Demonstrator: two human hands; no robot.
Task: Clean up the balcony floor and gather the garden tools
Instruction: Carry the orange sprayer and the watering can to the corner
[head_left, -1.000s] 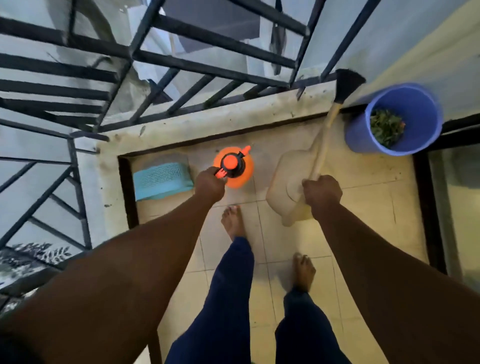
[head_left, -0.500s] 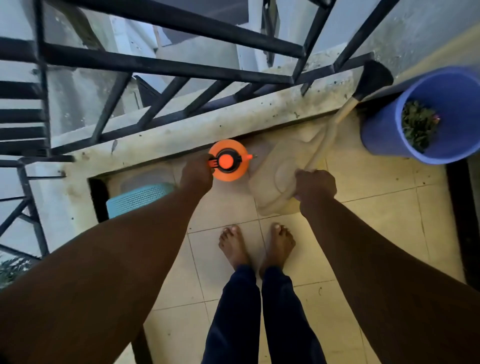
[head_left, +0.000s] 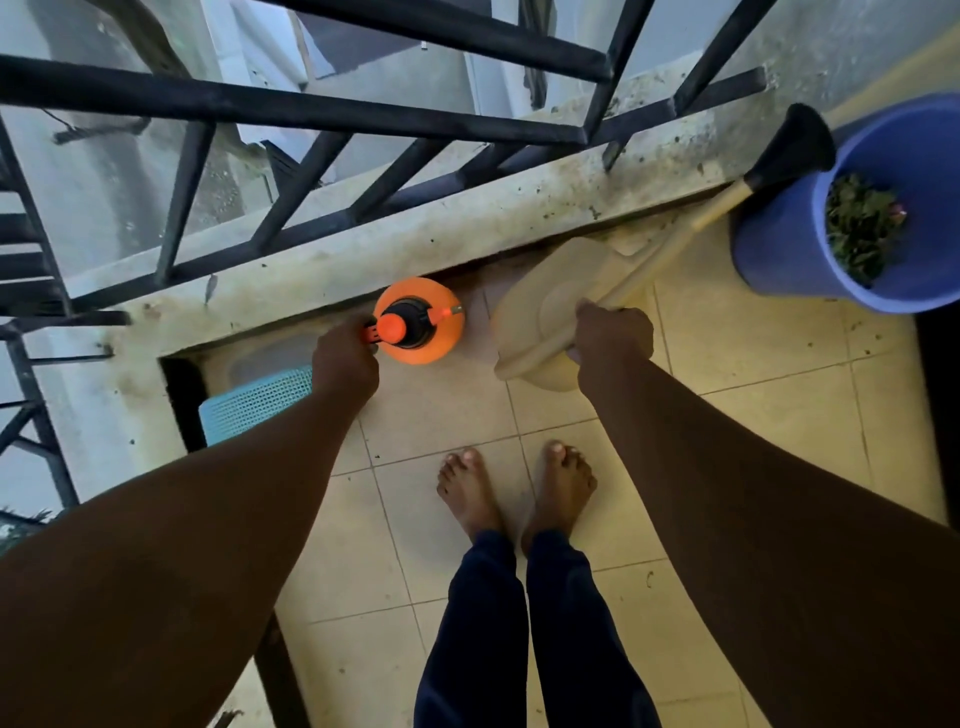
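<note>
My left hand (head_left: 345, 364) grips the handle of an orange pressure sprayer (head_left: 423, 340) with a black and orange cap, held close to the concrete ledge. My right hand (head_left: 613, 338) holds a beige dustpan (head_left: 535, 317) together with a brush; the brush's pale handle (head_left: 680, 236) runs up to the right and ends in black bristles (head_left: 795, 150). The dustpan's far end sits near the foot of the ledge. Whether sprayer and dustpan touch the floor I cannot tell.
A blue bucket (head_left: 779, 249) holding plant debris stands at the right by the wall. A light blue mesh basket (head_left: 254, 402) lies at the left corner, partly behind my arm. Black metal railing (head_left: 322, 109) tops the stained ledge (head_left: 467, 228). My bare feet (head_left: 514, 493) stand on cream tiles.
I stepped toward the ledge; my feet came together. Both hands carried the sprayer and the dustpan with brush forward to the ledge's foot. The bucket now sits farther right in view.
</note>
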